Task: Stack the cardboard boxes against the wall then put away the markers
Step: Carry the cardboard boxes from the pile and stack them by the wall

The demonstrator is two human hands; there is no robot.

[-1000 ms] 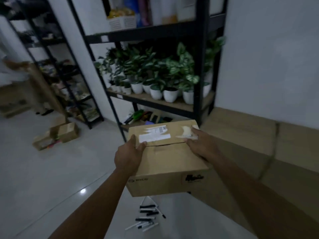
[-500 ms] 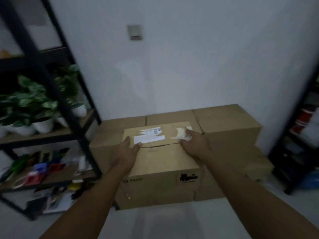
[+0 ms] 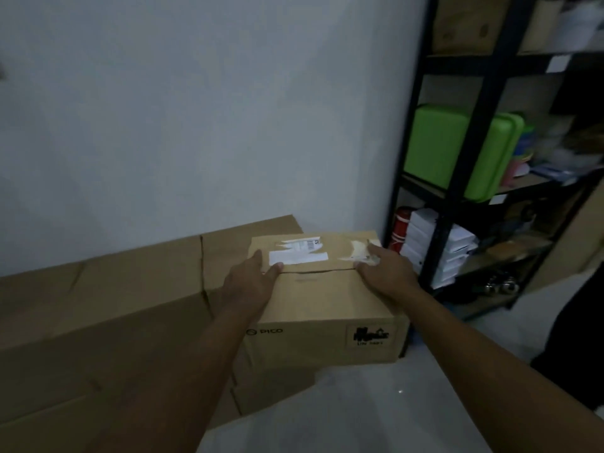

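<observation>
**Box held at the wall beside a storage rack**

While both arms reach forward, a person holds a box [image 3: 322,289] from above, the left hand [image 3: 250,282] gripping its left top edge with the thumb on the lid, the right hand [image 3: 387,271] clasping the right top edge over a torn label. It sits in front of a pale wall [image 3: 196,109], just beside larger boxes [image 3: 108,305] lined along that wall, with another carton [image 3: 271,384] under it; whether it rests on that carton cannot be told. A pale floor [image 3: 343,416] spreads below. To the right stands a black rack [image 3: 457,178]: a green case [image 3: 438,148] upright on a middle shelf, white packets [image 3: 421,237] stacked below beside a red can [image 3: 400,227], and a brown carton [image 3: 464,24] on top. No markers show.
</observation>
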